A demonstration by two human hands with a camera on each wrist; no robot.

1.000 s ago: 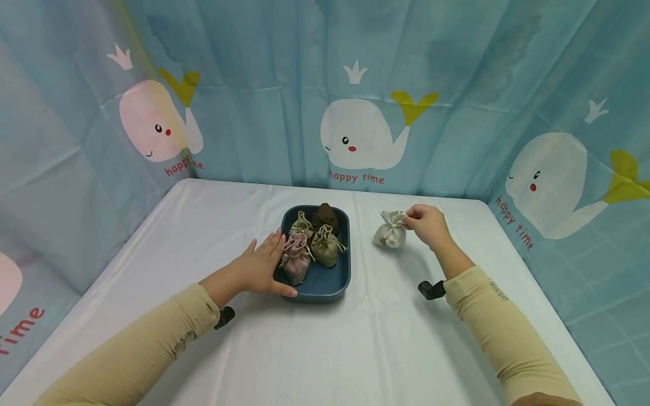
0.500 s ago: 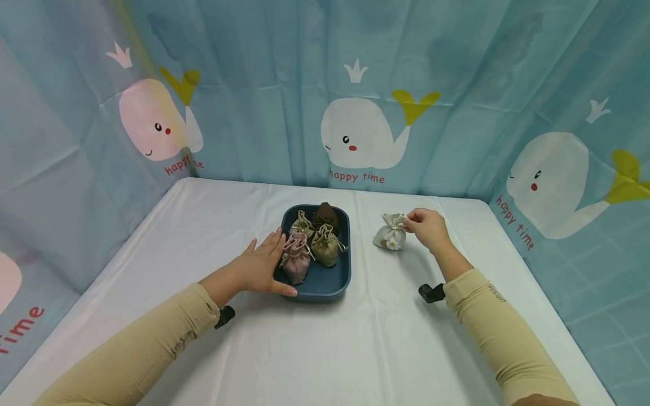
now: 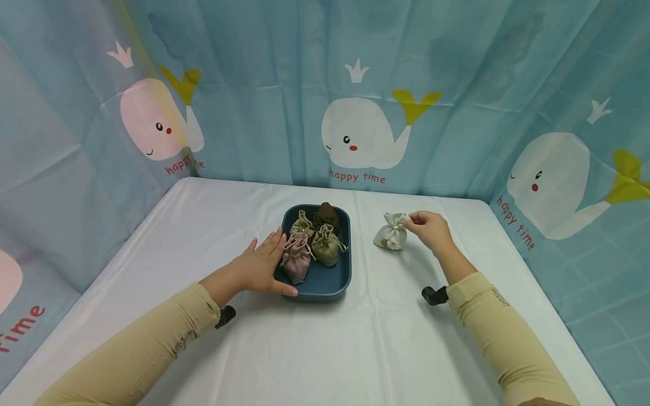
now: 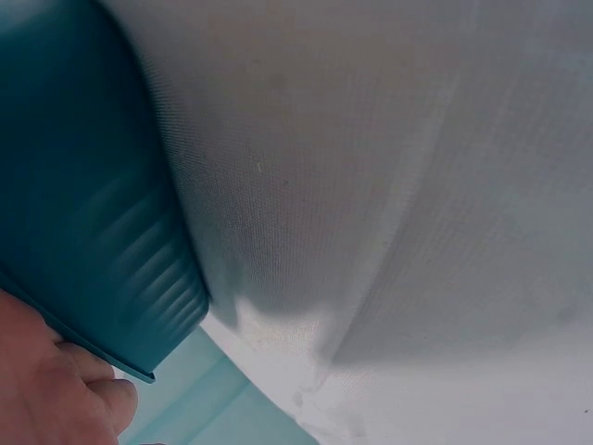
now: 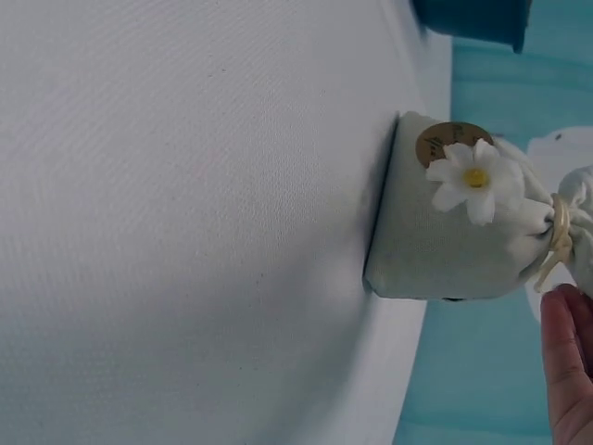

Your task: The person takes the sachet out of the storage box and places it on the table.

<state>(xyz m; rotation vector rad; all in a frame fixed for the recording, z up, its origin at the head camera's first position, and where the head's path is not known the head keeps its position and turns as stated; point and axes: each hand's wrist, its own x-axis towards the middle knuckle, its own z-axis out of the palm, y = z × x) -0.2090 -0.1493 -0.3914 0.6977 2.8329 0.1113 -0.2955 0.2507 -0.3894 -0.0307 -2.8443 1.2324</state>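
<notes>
The right hand (image 3: 431, 231) has come slightly down toward the wearer, and the gathered top of the white cloth bag (image 3: 390, 237) has shifted a little right with it; the left hand (image 3: 261, 265) and the blue tray (image 3: 325, 281) stay where they were. The right thumb and forefinger pinch the upper edge of the bag. The bag is on the white tablecloth (image 3: 315, 344), to the right of the tray and apart from it, its neck leaning slightly toward the hand. The right wrist view shows a white flower (image 5: 475, 178) with a yellow centre, a brown oval label (image 5: 435, 144) and a pale cord (image 5: 560, 230) round the neck.

The left hand lies against the tray's left side, fingers extended, thumb spread away from them along the near rim. Inside the tray are four drawstring pouches: a pink one (image 3: 297, 268) nearest the left hand, a green one (image 3: 326, 251) to its right, a yellowish-olive one (image 3: 302, 224) behind, and a dark brown one (image 3: 325, 215) at the far right. Behind the table hangs a blue curtain (image 3: 284, 141) printed with whales.
</notes>
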